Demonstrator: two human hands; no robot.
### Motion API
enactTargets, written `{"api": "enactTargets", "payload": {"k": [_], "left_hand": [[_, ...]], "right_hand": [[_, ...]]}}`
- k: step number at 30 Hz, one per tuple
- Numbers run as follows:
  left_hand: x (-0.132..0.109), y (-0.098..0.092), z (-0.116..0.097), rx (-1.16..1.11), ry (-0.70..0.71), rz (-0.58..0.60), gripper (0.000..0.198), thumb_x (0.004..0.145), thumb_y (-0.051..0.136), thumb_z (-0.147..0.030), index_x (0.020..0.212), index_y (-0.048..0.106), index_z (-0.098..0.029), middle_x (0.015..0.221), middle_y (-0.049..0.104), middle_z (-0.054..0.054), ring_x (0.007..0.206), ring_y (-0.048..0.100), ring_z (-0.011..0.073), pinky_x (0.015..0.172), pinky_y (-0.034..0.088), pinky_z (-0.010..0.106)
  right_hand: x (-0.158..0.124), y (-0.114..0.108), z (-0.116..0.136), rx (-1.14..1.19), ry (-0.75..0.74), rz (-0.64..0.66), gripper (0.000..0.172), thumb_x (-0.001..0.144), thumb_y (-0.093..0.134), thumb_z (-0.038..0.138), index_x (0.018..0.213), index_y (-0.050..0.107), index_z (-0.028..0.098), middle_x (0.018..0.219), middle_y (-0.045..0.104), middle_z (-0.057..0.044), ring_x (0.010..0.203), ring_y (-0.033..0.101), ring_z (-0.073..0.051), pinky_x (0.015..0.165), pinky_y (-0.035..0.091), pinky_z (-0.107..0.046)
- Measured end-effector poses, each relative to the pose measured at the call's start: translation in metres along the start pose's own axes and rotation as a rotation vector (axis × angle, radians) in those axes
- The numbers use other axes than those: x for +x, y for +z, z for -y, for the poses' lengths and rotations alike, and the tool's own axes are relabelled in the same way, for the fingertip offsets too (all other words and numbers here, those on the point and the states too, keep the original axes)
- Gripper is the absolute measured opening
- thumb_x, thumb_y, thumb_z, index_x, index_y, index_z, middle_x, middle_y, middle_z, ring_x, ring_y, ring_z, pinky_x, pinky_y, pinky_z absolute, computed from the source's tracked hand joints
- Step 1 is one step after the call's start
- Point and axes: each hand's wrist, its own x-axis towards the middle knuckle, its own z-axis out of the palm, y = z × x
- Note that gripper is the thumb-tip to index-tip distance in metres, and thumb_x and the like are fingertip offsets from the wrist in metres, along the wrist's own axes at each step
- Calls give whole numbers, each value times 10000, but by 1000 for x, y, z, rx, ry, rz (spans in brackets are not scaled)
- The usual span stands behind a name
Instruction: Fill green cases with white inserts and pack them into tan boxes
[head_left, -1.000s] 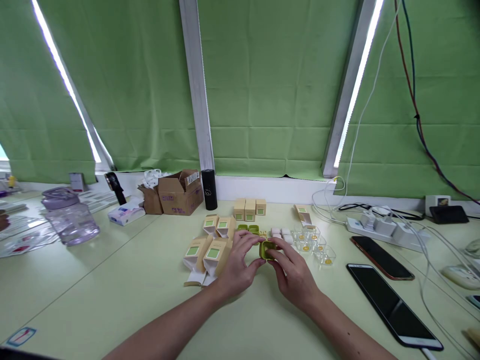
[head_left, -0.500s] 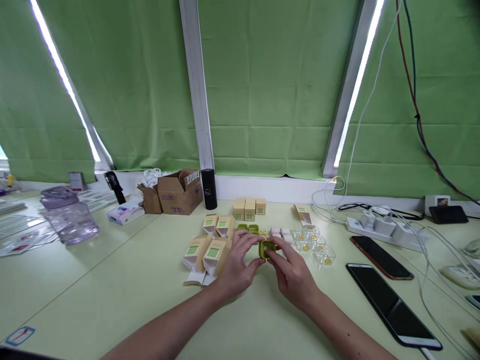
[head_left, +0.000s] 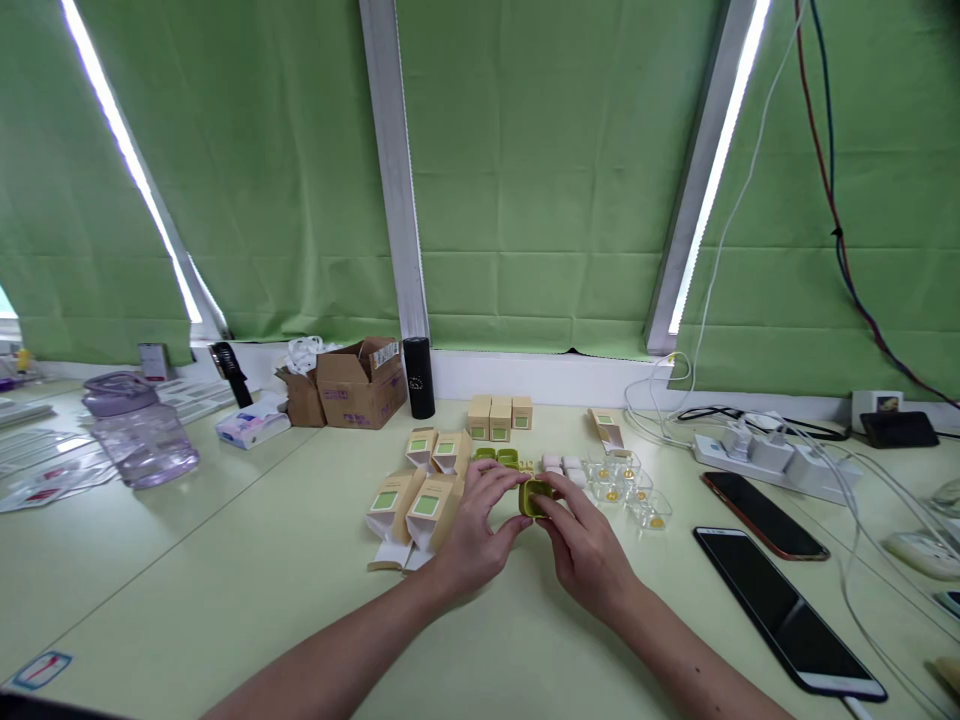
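Note:
A small square olive-green container (head_left: pixel 533 497) is held up between both hands, its hollow side facing me. My left hand (head_left: pixel 481 530) pinches its left side with thumb and fingers. My right hand (head_left: pixel 589 545) grips the right side, with a fingertip reaching into the hollow. Just beyond lie two more green containers (head_left: pixel 507 458), tiny yellow pieces (head_left: pixel 526 466) and several white rounded blocks (head_left: pixel 573 470). Several clear plastic cups (head_left: pixel 651 512) with yellow spots stand to the right. Left of my left hand, open kraft paper boxes (head_left: pixel 424 508) lie with their flaps toward me.
Closed kraft boxes (head_left: pixel 500 417) stand behind. A brown carton (head_left: pixel 361 388) and black cylinder (head_left: pixel 418 378) are at the back. On the right lie two phones (head_left: pixel 787 610), a power strip (head_left: pixel 772 465) and loose cables. A purple water jug (head_left: pixel 140 435) stands left.
The fingertip of my right hand has shifted slightly inside the green container. Otherwise both hands and the container hold nearly the same place.

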Motion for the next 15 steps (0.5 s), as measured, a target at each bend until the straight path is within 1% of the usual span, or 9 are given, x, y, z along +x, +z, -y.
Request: {"api": "enactTargets", "payload": {"k": [3,6,8,10,11,13,15], "left_hand": [[-1,0,0,-4,-8,5,431,865,739,-165,1275,647,-260,1207,679,92,1267,498,298,1064,476,517],[-2,-1,-1,-11,-28,18,440,893,713,-214,1319,612,-256,1249,646,110,1292,481,303,1070,479,525],[-2,-2,-2,-13,-26,27,426,928,661,-230,1346,582,-251,1276,628,119,1301,470,299,1083,470,530],[-2,-3,-2,-7,-16,32,406,958,606,-223,1360,559,-248,1285,628,118,1304,461,294,1093,457,536],[-1,-4,-3,1,-13,32,401,964,591,-217,1362,553,-249,1282,631,116,1304,457,292,1094,454,537],[-1,-4,-3,25,-7,27,406,961,585,-201,1362,546,-252,1276,635,114,1303,447,294,1087,457,535],[-1,-5,-2,60,11,17,432,949,590,-180,1371,538,-254,1284,631,118,1299,439,301,1077,460,541]], "right_hand": [[-1,0,0,18,29,-2,381,970,474,42,1293,599,201,1337,608,-189,1264,620,-296,950,621,-459],[-2,1,-1,54,90,-27,333,992,484,103,1281,605,214,1350,621,-179,1281,622,-291,983,613,-462],[-3,2,-1,95,159,-64,279,1008,494,156,1252,611,220,1343,645,-164,1295,620,-291,1016,595,-482],[-3,3,-3,173,262,-100,204,1027,501,223,1186,628,223,1321,670,-147,1272,639,-289,1007,596,-482],[-4,4,-4,230,324,-113,181,1035,505,261,1158,632,222,1301,683,-141,1233,664,-282,981,608,-467],[-4,6,-7,361,448,-124,187,1044,513,338,1122,633,217,1216,717,-127,1097,720,-253,901,634,-419],[-4,7,-9,469,557,-134,229,1039,527,414,1059,629,210,1057,741,-95,923,740,-219,834,643,-392]]}}
